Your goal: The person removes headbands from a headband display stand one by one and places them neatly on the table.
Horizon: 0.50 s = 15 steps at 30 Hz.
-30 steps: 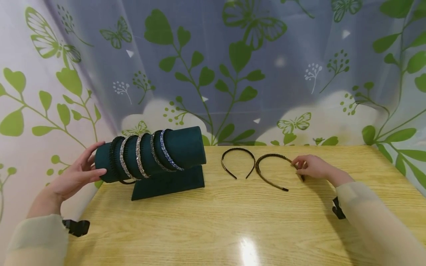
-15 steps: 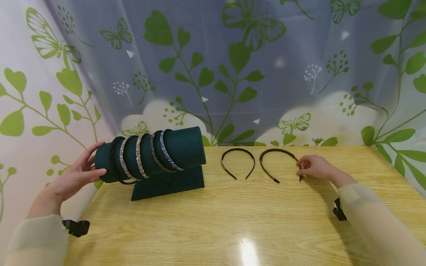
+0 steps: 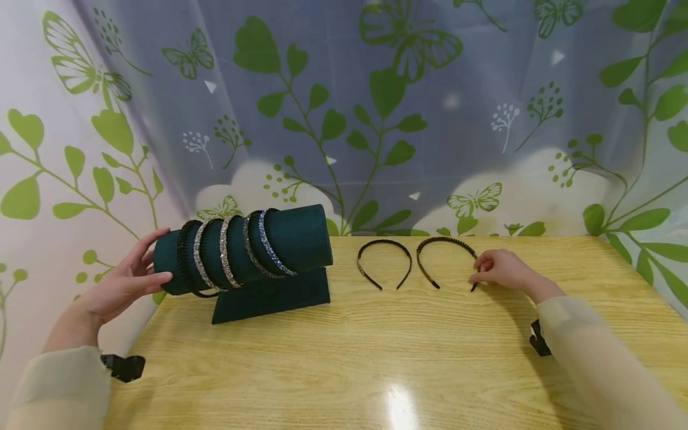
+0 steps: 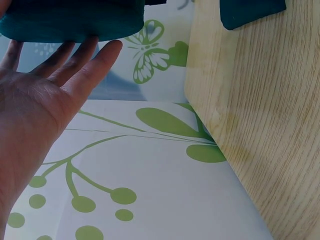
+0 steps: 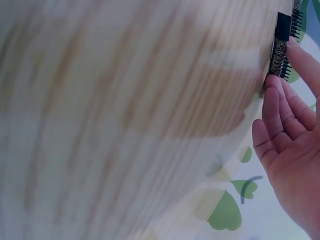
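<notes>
A dark green, fabric-covered headband stand (image 3: 303, 233) rises at the left, its roll lying sideways above a flat base. My left hand (image 3: 118, 282) holds the left end of the roll, thumb in front and fingers behind; the left wrist view has the fingertips at its end (image 4: 75, 30). Between thumb and fingers, my right hand (image 3: 505, 272) pinches the right leg of a dark, beaded headband (image 3: 445, 240) lying on the table. Small comb teeth and a black tip show on this headband (image 5: 278, 55) in the right wrist view.
Several headbands circle the roll, among them a blue glittery headband (image 3: 267, 245) and a silver headband (image 3: 199, 257). Another thin black headband (image 3: 384, 242) lies left of the pinched one on the wooden table (image 3: 322, 358). A leaf-patterned curtain (image 3: 344, 119) hangs behind the table.
My right hand has turned the headband and shifted it back, first right and then left, so it now lies level beside the thin black headband. The left hand and stand have stayed put.
</notes>
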Each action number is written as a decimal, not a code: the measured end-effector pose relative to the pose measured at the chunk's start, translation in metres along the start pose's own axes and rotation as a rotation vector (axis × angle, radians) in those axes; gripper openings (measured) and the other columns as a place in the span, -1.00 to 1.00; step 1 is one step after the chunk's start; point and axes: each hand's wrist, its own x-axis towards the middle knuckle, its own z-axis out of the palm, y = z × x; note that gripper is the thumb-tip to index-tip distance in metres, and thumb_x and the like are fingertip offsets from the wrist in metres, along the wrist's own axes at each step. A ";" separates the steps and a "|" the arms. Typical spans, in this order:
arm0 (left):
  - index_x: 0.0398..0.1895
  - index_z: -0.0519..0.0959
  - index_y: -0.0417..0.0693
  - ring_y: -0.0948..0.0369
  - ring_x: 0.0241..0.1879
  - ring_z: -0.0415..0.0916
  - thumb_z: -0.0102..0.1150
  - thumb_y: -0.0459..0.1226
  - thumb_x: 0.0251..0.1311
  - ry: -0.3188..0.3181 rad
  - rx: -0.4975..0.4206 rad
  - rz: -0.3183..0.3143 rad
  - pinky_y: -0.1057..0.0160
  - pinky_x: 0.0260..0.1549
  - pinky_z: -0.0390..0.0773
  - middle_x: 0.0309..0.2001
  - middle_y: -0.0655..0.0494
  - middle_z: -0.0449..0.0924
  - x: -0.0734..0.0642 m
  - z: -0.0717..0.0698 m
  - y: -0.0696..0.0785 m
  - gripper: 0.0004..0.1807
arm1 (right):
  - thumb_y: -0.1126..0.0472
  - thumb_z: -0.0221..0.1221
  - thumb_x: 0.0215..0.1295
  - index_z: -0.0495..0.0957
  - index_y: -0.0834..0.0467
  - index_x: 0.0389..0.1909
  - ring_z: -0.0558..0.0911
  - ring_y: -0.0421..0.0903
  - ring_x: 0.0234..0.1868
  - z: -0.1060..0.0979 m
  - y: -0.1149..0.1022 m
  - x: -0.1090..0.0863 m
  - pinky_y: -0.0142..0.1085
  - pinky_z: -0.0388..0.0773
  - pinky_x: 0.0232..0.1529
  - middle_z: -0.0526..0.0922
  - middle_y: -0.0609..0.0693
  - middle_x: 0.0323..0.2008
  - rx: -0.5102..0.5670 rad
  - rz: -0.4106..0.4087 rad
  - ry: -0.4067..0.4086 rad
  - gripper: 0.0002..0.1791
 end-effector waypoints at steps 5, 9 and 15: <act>0.54 -0.14 0.35 0.30 0.07 0.46 -0.12 -0.58 0.37 -0.011 -0.004 0.003 0.26 -0.10 0.54 0.28 0.19 0.11 0.000 0.000 -0.001 -0.12 | 0.07 0.34 0.22 0.52 0.41 -0.08 0.50 -0.09 -0.36 -0.001 -0.004 -0.002 -0.17 0.44 -0.29 0.54 0.00 -0.39 -0.036 -0.013 0.023 -0.51; 0.55 -0.16 0.35 0.30 0.08 0.45 -0.13 -0.56 0.38 -0.006 0.010 -0.009 0.26 -0.09 0.53 0.30 0.18 0.08 0.002 -0.001 -0.001 -0.13 | 0.07 0.31 0.25 0.51 0.42 -0.04 0.50 -0.08 -0.36 -0.006 -0.017 -0.002 -0.15 0.44 -0.30 0.53 0.01 -0.38 -0.036 -0.054 0.063 -0.51; 0.55 -0.17 0.36 0.31 0.08 0.44 -0.12 -0.55 0.39 -0.002 0.027 -0.021 0.27 -0.08 0.52 0.30 0.17 0.06 0.001 -0.001 0.000 -0.13 | 0.02 0.31 0.26 0.49 0.36 0.04 0.53 -0.04 -0.27 -0.018 -0.061 0.009 -0.11 0.46 -0.23 0.56 0.03 -0.28 -0.015 -0.128 0.105 -0.46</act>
